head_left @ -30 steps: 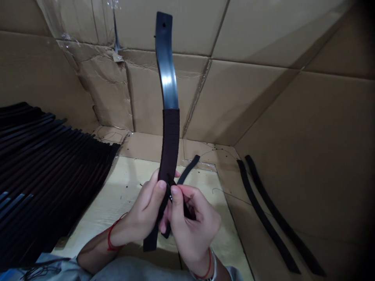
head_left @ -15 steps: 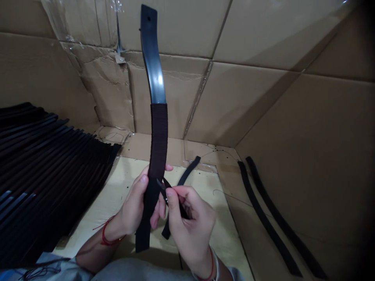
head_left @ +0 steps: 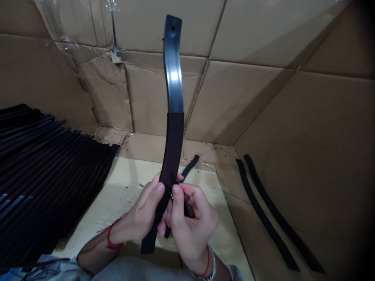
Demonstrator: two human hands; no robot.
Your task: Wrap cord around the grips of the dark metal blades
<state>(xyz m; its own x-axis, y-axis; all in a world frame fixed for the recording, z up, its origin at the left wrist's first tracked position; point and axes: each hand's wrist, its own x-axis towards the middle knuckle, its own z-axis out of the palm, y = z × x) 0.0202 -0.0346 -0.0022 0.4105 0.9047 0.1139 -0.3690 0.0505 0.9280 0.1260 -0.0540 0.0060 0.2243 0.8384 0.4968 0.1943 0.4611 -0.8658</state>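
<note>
My left hand (head_left: 146, 212) is wrapped round the lower half of a long, curved black strip (head_left: 174, 84), held upright. Its top is glossy with a small hole, while dark brown cord wrapping covers the middle. My right hand (head_left: 193, 224) grips small black scissors (head_left: 171, 196), thumb and forefinger pinched near the blades. The blade tips are against the right edge of the strip, around the wrapping's lower end; the fingers mostly hide the scissors, so whether the blades are closed cannot be made out.
Many dark strips (head_left: 49, 175) lie stacked on the left. Two black strips (head_left: 266, 218) rest on cardboard at right, and another strip (head_left: 190, 166) lies behind my hands on the pale board (head_left: 211, 203). Cardboard walls (head_left: 258, 101) stand behind, with loose threads near their base.
The strip and both hands have shifted to the right, the strip's top also lower. The scissor blades, spread and visible before, are now mostly hidden at the strip's edge.
</note>
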